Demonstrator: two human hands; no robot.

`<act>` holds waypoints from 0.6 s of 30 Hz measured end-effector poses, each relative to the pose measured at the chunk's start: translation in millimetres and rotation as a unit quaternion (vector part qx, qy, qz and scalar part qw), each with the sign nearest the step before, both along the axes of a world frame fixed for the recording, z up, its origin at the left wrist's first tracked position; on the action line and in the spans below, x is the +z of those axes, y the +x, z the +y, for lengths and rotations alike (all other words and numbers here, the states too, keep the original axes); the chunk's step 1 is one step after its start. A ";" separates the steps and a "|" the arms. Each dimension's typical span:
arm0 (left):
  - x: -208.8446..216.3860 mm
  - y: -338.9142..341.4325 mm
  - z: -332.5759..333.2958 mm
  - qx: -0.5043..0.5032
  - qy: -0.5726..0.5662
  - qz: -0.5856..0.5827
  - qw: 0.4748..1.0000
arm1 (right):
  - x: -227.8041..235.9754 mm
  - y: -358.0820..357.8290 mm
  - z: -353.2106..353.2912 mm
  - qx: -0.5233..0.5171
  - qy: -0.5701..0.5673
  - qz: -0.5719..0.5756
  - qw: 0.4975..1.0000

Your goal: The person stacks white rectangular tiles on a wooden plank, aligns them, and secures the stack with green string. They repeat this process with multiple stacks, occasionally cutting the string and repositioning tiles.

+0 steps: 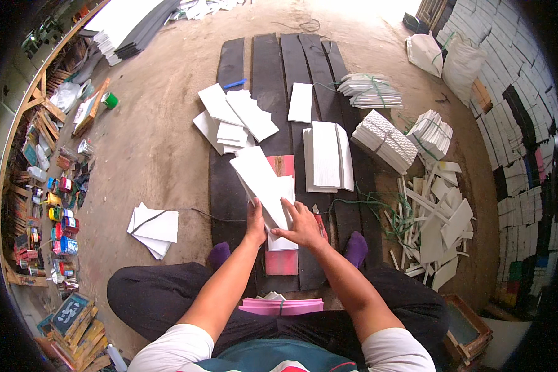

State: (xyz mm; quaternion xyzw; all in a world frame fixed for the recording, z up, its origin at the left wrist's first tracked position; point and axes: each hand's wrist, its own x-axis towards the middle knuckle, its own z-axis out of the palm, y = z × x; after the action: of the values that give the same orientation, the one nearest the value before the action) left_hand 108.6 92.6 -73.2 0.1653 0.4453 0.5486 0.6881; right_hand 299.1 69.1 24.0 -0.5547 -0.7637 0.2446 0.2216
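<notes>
A stack of long white foam sheets (257, 180) is tilted across a red-pink board (281, 263), with more white sheet lying under it. My left hand (255, 224) grips the stack's left edge near its lower end, thumb upward. My right hand (301, 225) holds the lower right side of the sheets, its fingers curled at the edge and its thumb reaching across. Just right of that hand lies a red-handled cutter (320, 221). Ahead and to the right stands a thick bundle of white sheets (321, 155).
Dark planks (266, 62) run under the work. Loose white sheets (229, 118) and a blue pen-like item (234, 84) lie ahead. Tied bundles (384, 139) and offcuts (443, 217) are at right. Pink sheets (291, 306) lie before me. Paint cans (68, 223) line the left.
</notes>
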 end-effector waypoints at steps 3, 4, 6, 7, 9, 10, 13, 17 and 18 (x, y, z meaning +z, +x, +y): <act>9.6 2.8 -2.7 -0.003 0.023 -0.040 0.999 | 13.8 9.7 4.1 0.030 -0.069 -0.015 0.997; 11.1 2.0 -2.9 -0.002 0.023 -0.046 0.999 | 20.3 10.4 5.5 0.040 -0.094 -0.027 0.994; 12.9 7.4 -2.7 0.010 0.027 0.012 1.000 | 18.7 9.1 5.9 0.040 -0.078 -0.018 0.996; 13.6 11.4 -2.7 0.014 0.029 0.041 0.999 | 16.9 9.2 5.5 0.039 -0.071 -0.013 0.997; 16.1 11.0 -2.9 0.015 0.025 0.004 1.000 | 4.9 9.7 7.1 0.016 -0.083 0.077 0.993; 14.7 9.6 -3.1 0.007 0.030 -0.019 0.999 | -4.8 11.3 6.9 0.003 -0.090 0.121 0.989; 28.5 12.2 -2.5 -0.010 0.015 -0.032 0.999 | -47.6 18.4 13.6 -0.022 -0.110 0.228 0.967; 27.8 7.4 -1.5 -0.005 -0.029 0.051 0.998 | -55.0 27.8 15.4 -0.152 -0.422 0.574 0.685; 22.1 7.1 -1.3 -0.005 -0.031 0.048 0.998 | -85.4 35.2 13.7 -0.171 -0.432 0.606 0.646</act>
State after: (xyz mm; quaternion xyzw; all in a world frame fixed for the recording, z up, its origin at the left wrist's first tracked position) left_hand 115.6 91.3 -51.0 0.1720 0.4935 0.5223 0.6739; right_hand 334.2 82.8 -61.4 -0.4360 -0.1583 0.7865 0.4078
